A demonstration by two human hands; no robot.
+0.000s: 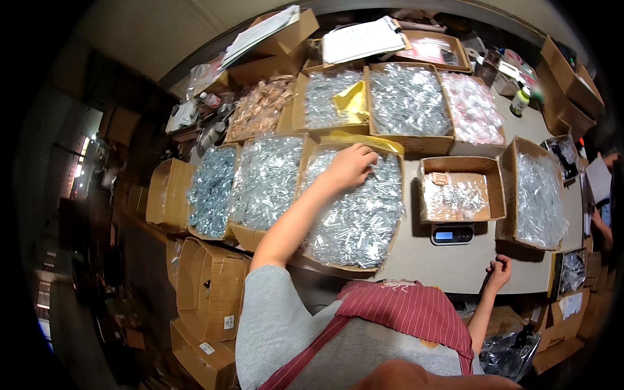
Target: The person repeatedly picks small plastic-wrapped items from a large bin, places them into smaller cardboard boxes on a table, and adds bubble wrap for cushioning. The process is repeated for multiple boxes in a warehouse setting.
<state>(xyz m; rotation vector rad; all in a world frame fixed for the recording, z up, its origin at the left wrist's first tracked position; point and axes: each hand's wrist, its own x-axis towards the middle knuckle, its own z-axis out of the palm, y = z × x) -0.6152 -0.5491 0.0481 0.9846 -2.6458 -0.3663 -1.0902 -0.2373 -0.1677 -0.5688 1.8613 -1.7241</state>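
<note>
My left hand (pixel 353 166) reaches over a cardboard box heaped with small clear packets of metal hardware (pixel 354 224). Its fingers curl down onto the packets near the box's far side; what they hold, if anything, is hidden. My right hand (pixel 500 272) hangs by the table's front edge, fingers curled, and I cannot make out anything in it. Between the hands, a little farther off, a smaller open carton (pixel 426 217) holds some clear packets and a few copper-coloured pieces. A black digital scale (pixel 452 235) with a lit blue display sits at that carton's near side.
Boxes of clear hardware packets (pixel 266 185) and bluish packets (pixel 211 195) stand left. Behind are copper-coloured pieces (pixel 261 104), a yellow sheet (pixel 351 103), red-white packets (pixel 473 107) and a clipboard (pixel 361 42). Another packet box (pixel 541 198) stands right, near a bottle (pixel 520 102). Cartons (pixel 214 286) stack lower left.
</note>
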